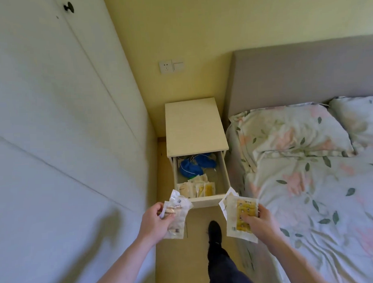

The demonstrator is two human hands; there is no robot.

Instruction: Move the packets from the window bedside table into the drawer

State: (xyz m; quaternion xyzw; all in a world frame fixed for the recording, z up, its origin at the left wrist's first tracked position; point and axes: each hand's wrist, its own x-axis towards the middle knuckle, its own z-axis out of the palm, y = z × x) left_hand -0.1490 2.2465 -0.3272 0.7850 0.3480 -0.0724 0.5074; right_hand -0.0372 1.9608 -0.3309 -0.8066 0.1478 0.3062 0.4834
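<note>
While the drawer (200, 179) of the pale bedside table (194, 126) stands pulled out, the person holds a bundle of packets in each hand just short of its front edge. The left hand (154, 223) has its fingers (162, 214) curled round a clump of clear packets (176, 213) with small brownish contents, thumb on top, so the bundle fans up and out toward the drawer's left corner. The right hand (260, 221) grips a second stack of packets (240, 213), fingers pressed on the topmost one, which shows a yellow sheet dotted with small round pieces; the stack's upper corner overlaps the drawer's right front corner from this angle, though I cannot tell whether it touches.

Inside the drawer, more packets (196, 187) of the same pale and yellow kind lie along the front wall, and a heap of blue items (195, 165) with thin white cord sits at the back. The bare top surface of the table runs back toward the yellow wall, where a socket and switch (171, 66) sit. To the right is a bed (323, 200) with floral sheets, a pillow (286, 131) and a grey headboard (306, 73); to the left, white wardrobe doors (42, 104). A dark-shoed foot (214, 229) stands on the floor between the hands.
</note>
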